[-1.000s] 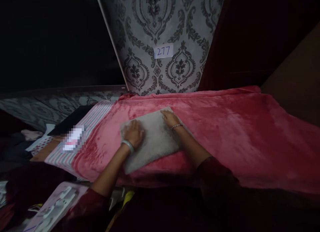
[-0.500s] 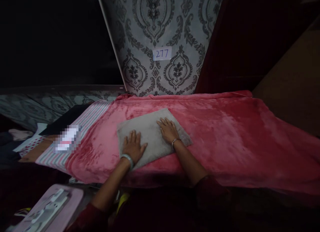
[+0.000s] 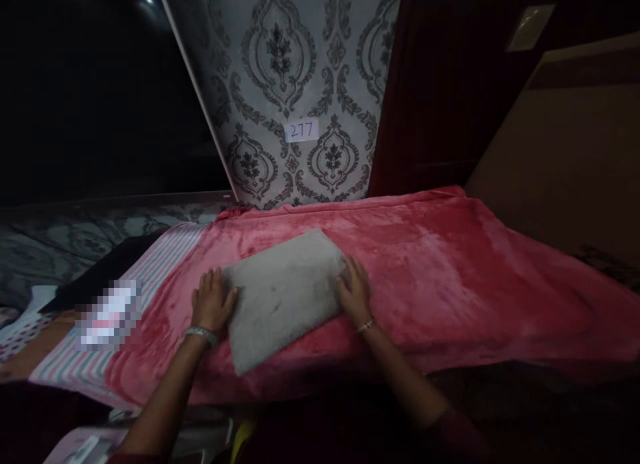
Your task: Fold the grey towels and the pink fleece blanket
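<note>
Working the grey cloth [image 3: 280, 297] by its sides would likely go best with light, even pressure: the left hand [image 3: 210, 309] steadying its edge, the right hand [image 3: 356, 292] smoothing outward without dragging, so that the soft pink blanket [image 3: 425, 284] beneath does not ruck up. Left of the left hand runs a striped band [image 3: 173, 257] bearing a pixelated item [image 3: 110, 314]. The left hand itself is spread, palm down, just beside the cloth, its thumb well away from the fingers and reaching the left edge; it clasps nothing. Between the hands lies the cloth, flat and slanted, its near left corner jutting towards the wearer, a small dark mark near its middle. The right hand is at the opposite edge, fingers slightly bent and apart from the thumb, which is at the cloth's margin; firm contact there cannot be told. Beyond the right hand, the blanket stretches on.
</note>
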Available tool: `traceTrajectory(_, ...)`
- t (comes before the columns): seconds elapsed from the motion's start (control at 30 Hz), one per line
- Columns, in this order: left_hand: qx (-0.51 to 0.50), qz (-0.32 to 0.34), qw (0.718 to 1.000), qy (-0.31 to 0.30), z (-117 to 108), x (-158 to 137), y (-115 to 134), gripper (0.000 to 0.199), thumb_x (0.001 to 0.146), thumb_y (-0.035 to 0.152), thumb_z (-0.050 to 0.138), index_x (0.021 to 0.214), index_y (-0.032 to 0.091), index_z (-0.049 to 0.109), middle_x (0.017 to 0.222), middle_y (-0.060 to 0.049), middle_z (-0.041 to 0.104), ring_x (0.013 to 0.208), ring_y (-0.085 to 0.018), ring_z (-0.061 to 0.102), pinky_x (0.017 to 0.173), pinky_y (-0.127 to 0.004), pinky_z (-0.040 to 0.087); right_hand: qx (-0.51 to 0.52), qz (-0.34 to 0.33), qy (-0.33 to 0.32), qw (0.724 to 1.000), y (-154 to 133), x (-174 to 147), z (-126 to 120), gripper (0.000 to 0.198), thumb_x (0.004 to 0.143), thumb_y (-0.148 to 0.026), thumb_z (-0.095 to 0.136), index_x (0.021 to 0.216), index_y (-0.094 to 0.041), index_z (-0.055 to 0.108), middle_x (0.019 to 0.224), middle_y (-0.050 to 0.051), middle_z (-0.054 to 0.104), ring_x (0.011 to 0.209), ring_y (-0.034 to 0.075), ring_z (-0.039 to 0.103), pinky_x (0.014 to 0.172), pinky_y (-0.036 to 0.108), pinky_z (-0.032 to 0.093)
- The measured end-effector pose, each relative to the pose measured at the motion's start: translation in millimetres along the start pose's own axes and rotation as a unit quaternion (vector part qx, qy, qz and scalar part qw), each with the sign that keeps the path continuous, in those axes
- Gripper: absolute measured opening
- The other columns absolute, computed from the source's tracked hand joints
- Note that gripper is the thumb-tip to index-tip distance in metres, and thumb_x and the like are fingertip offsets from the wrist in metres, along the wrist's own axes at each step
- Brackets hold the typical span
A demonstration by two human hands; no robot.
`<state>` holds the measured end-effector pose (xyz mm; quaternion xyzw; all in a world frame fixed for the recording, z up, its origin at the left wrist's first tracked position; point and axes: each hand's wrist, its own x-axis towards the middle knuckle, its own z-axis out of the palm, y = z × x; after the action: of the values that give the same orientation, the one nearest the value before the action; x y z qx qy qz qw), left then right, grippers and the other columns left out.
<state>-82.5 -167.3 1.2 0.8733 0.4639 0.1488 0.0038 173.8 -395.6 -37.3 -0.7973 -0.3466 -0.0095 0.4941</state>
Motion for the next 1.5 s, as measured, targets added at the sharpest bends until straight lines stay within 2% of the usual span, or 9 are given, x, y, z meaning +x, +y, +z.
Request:
traceTrajectory(0.1,-0.001,0.063,0.997,-0.044,-13.5,41.5,14.9,0.077,0.09,0.044,0.043,0.156,0.008,0.03,0.161,-0.02,0.035,0.151,-0.033,0.028,0.122,-0.056,0.022,0.186,0.099,0.135,0.968,14.1,-46.2,-12.5,0.071,0.086,-0.036,0.053,0.153,-0.022,0.035,0.164,0.01,0.029,0.151,0.021,0.027,0.123,0.048,0.027)
traceTrajectory(0.2,-0.077,0.091,0.986,-0.12,-14.8,89.9,32.7,0.078,0.081,0.049,0.054,0.148,0.01,0.044,0.153,-0.02,0.047,0.143,-0.033,0.041,0.118,-0.047,0.032,0.423,0.201,0.166,0.867,17.4,-77.9,-16.9,0.071,0.08,-0.04,0.067,0.146,-0.029,0.043,0.157,0.007,0.043,0.143,0.02,0.043,0.118,0.045,0.037)
traceTrajectory(0.27,-0.143,0.084,0.966,-0.2,-11.0,119.1,43.5,0.072,0.072,0.054,0.062,0.13,0.012,0.06,0.135,-0.017,0.063,0.129,-0.032,0.056,0.107,-0.037,0.044,0.529,0.246,0.15,0.798,12.4,-86.8,-18.0,0.059,0.074,-0.037,0.074,0.13,-0.031,0.057,0.145,0.005,0.056,0.134,0.02,0.054,0.114,0.044,0.043)
traceTrajectory(0.33,-0.179,0.077,0.944,-0.266,-6.4,142.3,52.3,0.059,0.065,0.058,0.067,0.104,0.015,0.07,0.109,-0.011,0.073,0.11,-0.031,0.065,0.091,-0.032,0.05,0.584,0.265,0.116,0.759,3.5,-87.9,-19.0,0.047,0.069,-0.034,0.078,0.115,-0.03,0.066,0.135,0.004,0.064,0.129,0.02,0.058,0.113,0.044,0.044)
traceTrajectory(0.43,-0.196,0.081,0.926,-0.313,-0.9,165.1,61.7,0.049,0.057,0.064,0.072,0.076,0.018,0.068,0.079,-0.005,0.071,0.087,-0.027,0.067,0.073,-0.03,0.05,0.625,0.268,0.067,0.73,-11.7,-81.6,-18.2,0.035,0.067,-0.031,0.077,0.102,-0.027,0.071,0.124,0.003,0.07,0.125,0.019,0.06,0.114,0.041,0.043)
traceTrajectory(0.6,-0.245,0.078,0.895,-0.365,10.0,182.5,71.9,0.055,0.047,0.067,0.079,0.066,0.019,0.062,0.065,-0.001,0.063,0.07,-0.021,0.06,0.062,-0.028,0.045,0.658,0.307,0.002,0.688,-30.8,-70.4,2.5,0.014,0.064,-0.029,0.074,0.074,-0.024,0.067,0.094,0.002,0.076,0.101,0.022,0.069,0.105,0.041,0.051)
traceTrajectory(0.93,-0.361,0.058,0.817,-0.445,25.6,192.1,74.5,0.07,0.033,0.071,0.086,0.071,0.017,0.062,0.065,0.0,0.066,0.06,-0.017,0.06,0.06,-0.03,0.048,0.657,0.339,-0.018,0.673,-54.2,-60.4,28.3,0.036,0.061,-0.034,0.074,0.095,-0.023,0.07,0.106,0.005,0.076,0.105,0.028,0.068,0.091,0.043,0.057)
traceTrajectory(1.17,-0.417,0.036,0.774,-0.475,25.3,184.5,76.6,0.067,0.034,0.06,0.093,0.076,0.014,0.068,0.072,-0.006,0.073,0.064,-0.021,0.066,0.063,-0.032,0.053,0.638,0.308,0.004,0.706,-68.6,-50.8,36.8,0.045,0.051,-0.029,0.087,0.092,-0.019,0.072,0.095,0.005,0.077,0.096,0.027,0.069,0.093,0.041,0.053)
traceTrajectory(1.5,-0.555,0.011,0.735,-0.39,-39.2,162.3,94.0,0.042,0.053,0.038,0.094,0.079,0.015,0.07,0.071,-0.004,0.072,0.059,-0.018,0.066,0.055,-0.026,0.053,0.581,0.251,-0.002,0.774,-53.2,26.4,-49.1,0.03,0.053,-0.021,0.077,0.082,-0.019,0.071,0.082,0.002,0.076,0.077,0.022,0.069,0.071,0.031,0.056)
